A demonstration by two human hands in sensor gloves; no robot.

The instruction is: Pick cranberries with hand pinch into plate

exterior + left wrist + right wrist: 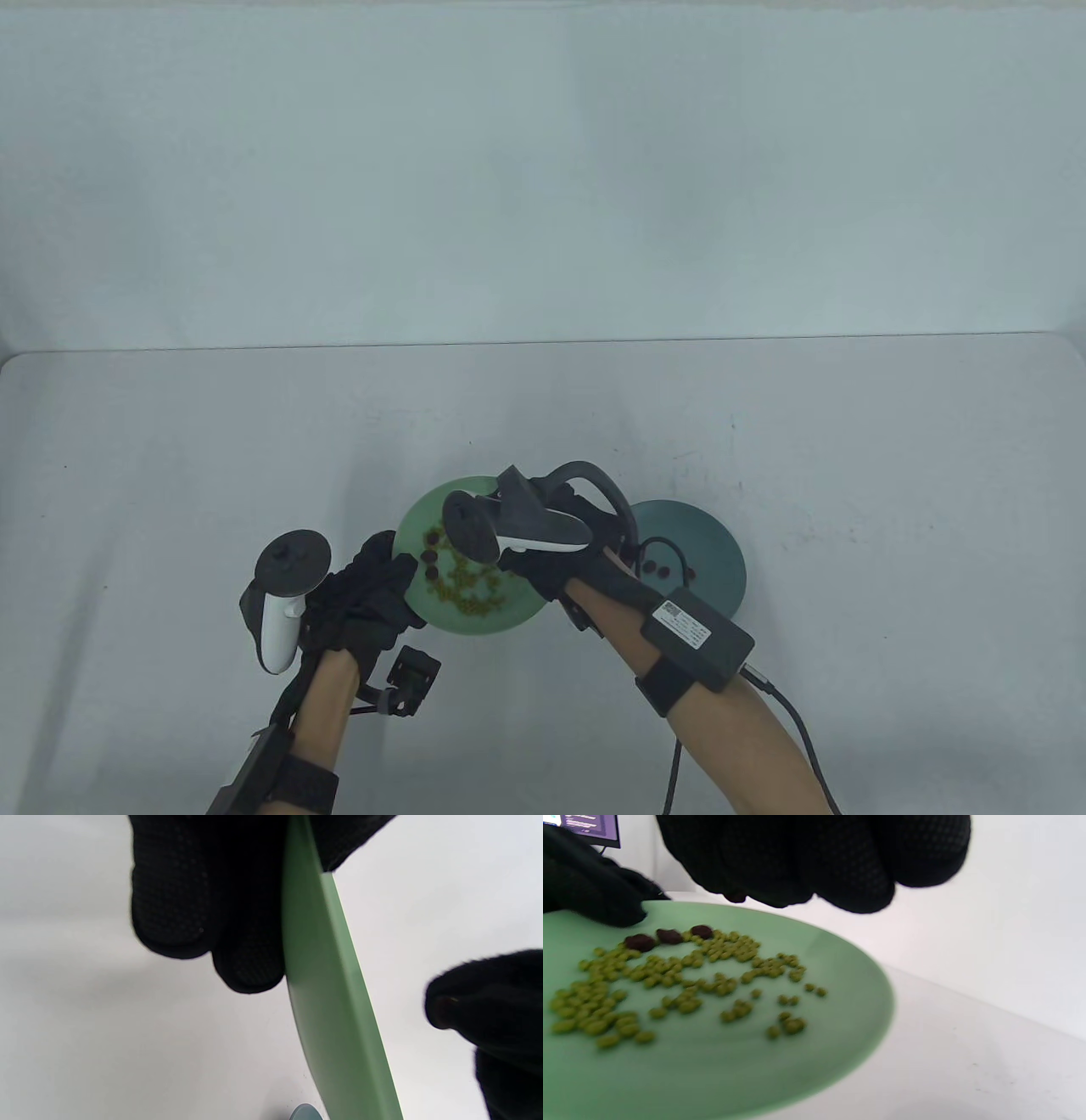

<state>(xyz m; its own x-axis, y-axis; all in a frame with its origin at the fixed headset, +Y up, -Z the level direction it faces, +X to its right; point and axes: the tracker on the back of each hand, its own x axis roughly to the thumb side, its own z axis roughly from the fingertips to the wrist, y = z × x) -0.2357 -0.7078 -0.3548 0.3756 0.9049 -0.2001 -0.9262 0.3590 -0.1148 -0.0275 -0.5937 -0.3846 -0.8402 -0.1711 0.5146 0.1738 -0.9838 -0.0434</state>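
Your left hand grips the left rim of the light green plate; in the left wrist view the fingers lie under the rim with the thumb over the top edge. The plate sits on the grey table near its front edge.

On the plate: a scatter of small green beans, with three dark cranberries at the far left side, just beside your left thumb.

Your right hand hovers above the plate, fingers bunched together. A small dark bit shows at the fingertips in the right wrist view, too blurred to name; you cannot tell whether the hand holds anything.

Right of it, just beside the light green plate, stands a teal plate with several cranberries on it, partly hidden by your right wrist.
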